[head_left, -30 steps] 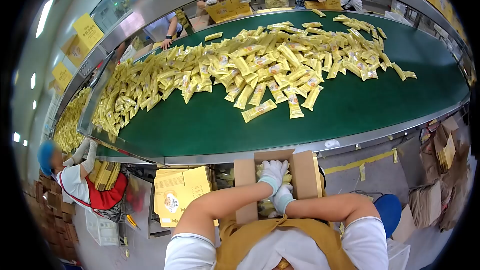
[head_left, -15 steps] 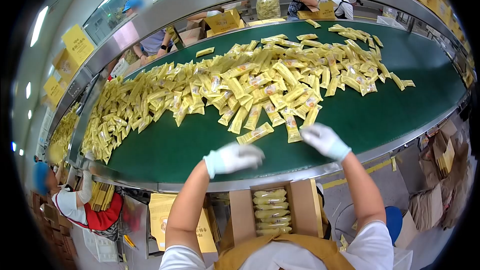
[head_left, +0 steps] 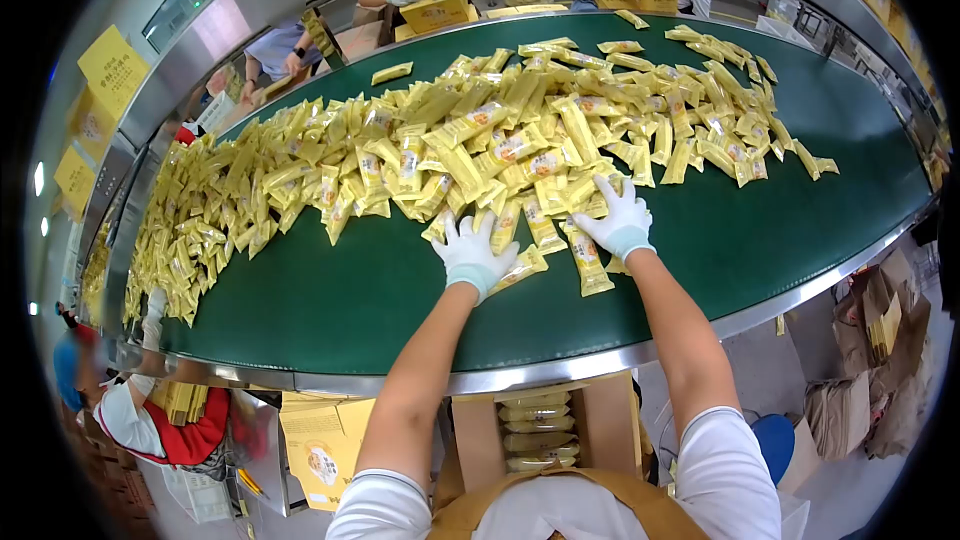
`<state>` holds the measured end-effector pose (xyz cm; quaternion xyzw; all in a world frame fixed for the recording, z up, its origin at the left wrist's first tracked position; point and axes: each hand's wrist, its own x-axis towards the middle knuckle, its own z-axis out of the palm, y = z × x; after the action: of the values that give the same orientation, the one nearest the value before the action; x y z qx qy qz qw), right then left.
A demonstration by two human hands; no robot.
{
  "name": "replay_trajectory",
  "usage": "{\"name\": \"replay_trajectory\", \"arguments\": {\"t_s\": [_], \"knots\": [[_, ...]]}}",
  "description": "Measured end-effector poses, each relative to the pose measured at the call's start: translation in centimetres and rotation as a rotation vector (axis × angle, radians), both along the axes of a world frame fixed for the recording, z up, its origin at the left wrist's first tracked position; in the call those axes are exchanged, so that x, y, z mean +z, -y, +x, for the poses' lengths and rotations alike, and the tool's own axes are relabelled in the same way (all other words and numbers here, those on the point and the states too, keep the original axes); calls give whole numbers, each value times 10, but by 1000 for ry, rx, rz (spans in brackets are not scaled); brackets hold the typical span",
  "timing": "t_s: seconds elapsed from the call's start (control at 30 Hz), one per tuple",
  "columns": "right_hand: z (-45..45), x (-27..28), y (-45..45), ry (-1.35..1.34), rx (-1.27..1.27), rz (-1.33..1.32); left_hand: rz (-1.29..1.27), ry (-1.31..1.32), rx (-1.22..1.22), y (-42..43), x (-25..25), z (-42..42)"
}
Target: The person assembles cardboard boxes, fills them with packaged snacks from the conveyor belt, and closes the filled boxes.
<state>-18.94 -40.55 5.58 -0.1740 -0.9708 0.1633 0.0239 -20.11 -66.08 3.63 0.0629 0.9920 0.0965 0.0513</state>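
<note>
Packets heaped along far half of conveyor. Open box before near edge, packets inside. Flat cartons left of it, stool right.

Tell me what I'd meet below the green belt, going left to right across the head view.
Worker in a red apron, flat yellow cardboard cartons, open brown cardboard box holding yellow plastic-wrapped packets, round blue seat, brown paper-like sheets.

one head-worn camera looks forward and down from above the wearer's arms, close over the near side of the green belt.
</note>
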Motion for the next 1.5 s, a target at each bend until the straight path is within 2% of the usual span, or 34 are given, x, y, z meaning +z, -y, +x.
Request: {"name": "replay_trajectory", "arguments": {"t_s": [0.07,0.17,0.3,0.47,0.6,0.7,0.73,0.83,0.9,0.97,1.0,1.03,1.1,1.17,1.27,1.4,1.43,1.5], "knots": [[17,2,9,-23,31,21,88,-6,-82,12,-5,12],[41,-12,13,-95,119,56,66,-22,-210,31,-10,38],[81,-2,24,-28,267,106,34,2,-339,67,-1,77],[126,-6,12,-56,532,230,-17,-101,-314,111,0,104],[150,2,-14,-67,741,252,249,-14,-160,139,-15,96],[166,-31,-37,-214,618,137,277,-88,-168,145,-24,92],[173,-37,-39,-220,518,79,215,-168,-171,142,-22,94],[184,-49,-47,-213,352,8,274,-81,-18,142,-14,82],[190,-44,-53,-265,288,106,223,-39,27,141,0,75],[189,-28,-60,-87,169,91,241,-87,44,146,1,64],[189,-15,-57,-54,57,38,344,-137,16,146,6,64],[187,-16,-57,-180,-21,-37,370,-156,-39,143,20,68],[180,-14,-54,-407,10,-107,419,-183,-150,129,39,80],[169,2,-27,-437,33,-142,269,-46,-176,112,41,87],[144,-12,3,-122,-60,-110,7,103,-33,84,23,93],[118,-30,-8,119,-74,-176,211,95,1,100,13,78],[123,-20,-6,37,-75,-79,292,107,22,107,24,81],[130,5,-6,-46,-79,-48,270,159,5,116,57,92]]}}
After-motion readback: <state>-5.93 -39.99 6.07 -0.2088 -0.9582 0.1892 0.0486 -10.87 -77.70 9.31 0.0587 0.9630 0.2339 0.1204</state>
